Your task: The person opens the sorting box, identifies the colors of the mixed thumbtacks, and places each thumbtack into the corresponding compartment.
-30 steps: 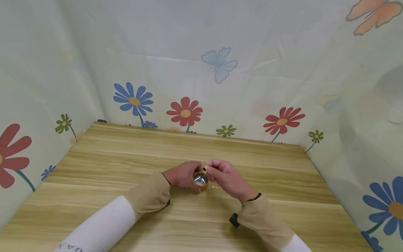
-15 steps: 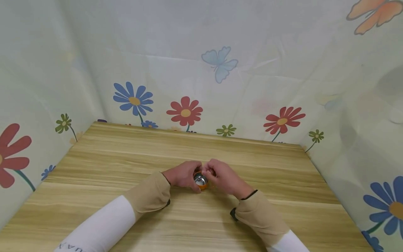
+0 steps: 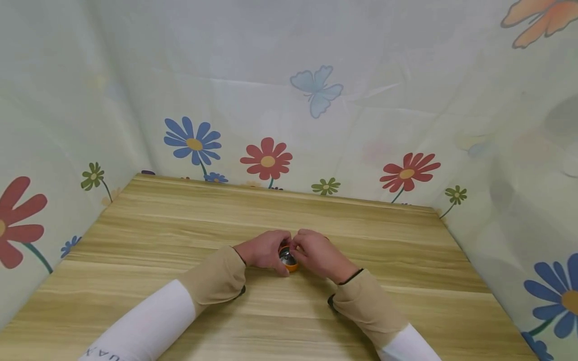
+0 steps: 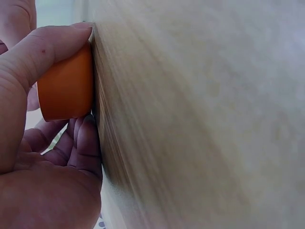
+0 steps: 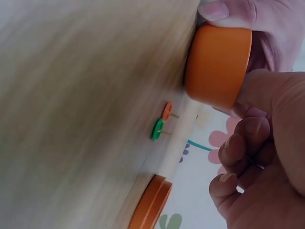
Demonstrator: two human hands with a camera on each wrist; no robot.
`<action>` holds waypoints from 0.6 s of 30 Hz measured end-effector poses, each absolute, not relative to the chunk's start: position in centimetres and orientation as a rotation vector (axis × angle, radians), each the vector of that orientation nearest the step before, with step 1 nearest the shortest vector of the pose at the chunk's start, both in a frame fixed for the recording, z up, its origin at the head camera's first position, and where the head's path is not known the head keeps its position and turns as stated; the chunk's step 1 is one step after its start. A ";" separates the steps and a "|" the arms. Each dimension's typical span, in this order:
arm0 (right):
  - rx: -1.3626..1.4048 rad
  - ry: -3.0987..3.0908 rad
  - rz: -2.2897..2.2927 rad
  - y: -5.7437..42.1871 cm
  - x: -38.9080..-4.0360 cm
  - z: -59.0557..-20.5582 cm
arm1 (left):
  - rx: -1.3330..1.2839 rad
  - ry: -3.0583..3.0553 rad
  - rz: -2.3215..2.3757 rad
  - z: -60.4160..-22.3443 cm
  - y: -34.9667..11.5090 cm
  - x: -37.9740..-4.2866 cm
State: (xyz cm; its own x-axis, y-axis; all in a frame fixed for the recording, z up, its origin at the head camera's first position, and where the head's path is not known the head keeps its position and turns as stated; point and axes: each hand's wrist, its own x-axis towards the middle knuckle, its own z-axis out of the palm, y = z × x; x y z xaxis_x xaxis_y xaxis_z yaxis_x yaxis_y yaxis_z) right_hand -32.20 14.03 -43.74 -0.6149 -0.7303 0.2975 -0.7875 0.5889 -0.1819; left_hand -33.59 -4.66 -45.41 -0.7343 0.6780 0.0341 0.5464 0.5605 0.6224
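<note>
A small round orange container [image 3: 291,268] with a shiny metal inside stands on the wooden table, its mouth facing up. My left hand [image 3: 266,249] grips it, thumb on the near side and fingers around the far side; the left wrist view shows that thumb pressed along the orange wall [image 4: 66,93]. At the rim opposite is my right hand [image 3: 318,253], thumb and forefinger brought together over the mouth, the other fingers curled in the right wrist view. Its fingertips are hidden behind the container, so I cannot tell whether they pinch anything.
Beside the container, an orange thumbtack [image 5: 167,111] and a green thumbtack [image 5: 157,129] lie point up on the table. Farther along is an orange round lid [image 5: 151,202]. A flower-printed cloth [image 3: 217,75] surrounds the table [image 3: 189,215].
My right hand, which pinched a small dark thing beside the container, has moved left and down to its mouth. It now covers the thumbtacks in the head view. My left hand keeps its grip.
</note>
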 end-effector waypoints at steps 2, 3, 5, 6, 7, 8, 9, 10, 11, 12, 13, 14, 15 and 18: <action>1.281 -2.612 0.411 13.9 -32.2 -43.6 | 1.033 2.583 0.924 -45.5 -4.6 -33.7; 1.289 -2.607 0.394 13.8 -32.2 -43.5 | 1.033 2.582 0.925 -45.5 -4.6 -33.7; 1.296 -2.598 0.362 13.6 -32.3 -43.4 | 1.031 2.580 0.933 -45.5 -4.7 -33.8; 1.299 -2.596 0.340 13.5 -32.3 -43.4 | 1.031 2.577 0.940 -45.6 -4.7 -33.8; 1.298 -2.596 0.314 13.5 -32.4 -43.3 | 1.029 2.575 0.943 -45.6 -4.7 -33.8; 1.294 -2.597 0.294 13.4 -32.3 -43.3 | 1.028 2.575 0.944 -45.7 -4.7 -33.9; 1.290 -2.596 0.275 13.3 -32.3 -43.2 | 1.031 2.576 0.942 -45.6 -4.7 -33.9; 1.283 -2.596 0.252 13.2 -32.3 -43.2 | 1.035 2.578 0.942 -45.7 -4.7 -33.9; 1.277 -2.594 0.230 13.2 -32.3 -43.2 | 1.041 2.578 0.944 -45.7 -4.7 -33.9; 1.270 -2.593 0.210 13.1 -32.3 -43.1 | 1.045 2.578 0.946 -45.7 -4.7 -33.9; 1.263 -2.592 0.195 13.0 -32.2 -43.1 | 1.051 2.581 0.946 -45.7 -4.7 -33.9; 1.258 -2.591 0.184 12.9 -32.2 -43.1 | 1.056 2.577 0.951 -45.7 -4.7 -33.9; 1.255 -2.589 0.170 12.8 -32.2 -43.1 | 1.057 2.572 0.959 -45.7 -4.7 -33.9; 1.252 -2.595 0.136 12.5 -32.1 -43.0 | 1.063 2.559 0.975 -45.7 -4.7 -33.8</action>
State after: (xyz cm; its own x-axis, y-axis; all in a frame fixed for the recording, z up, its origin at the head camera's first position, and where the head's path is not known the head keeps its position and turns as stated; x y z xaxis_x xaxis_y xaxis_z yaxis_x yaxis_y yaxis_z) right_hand -32.15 12.53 -42.97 -0.5968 -0.7560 0.2688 -0.7800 0.6253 0.0270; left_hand -33.81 -4.67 -45.74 -0.7199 0.6913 0.0614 0.5570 0.5227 0.6454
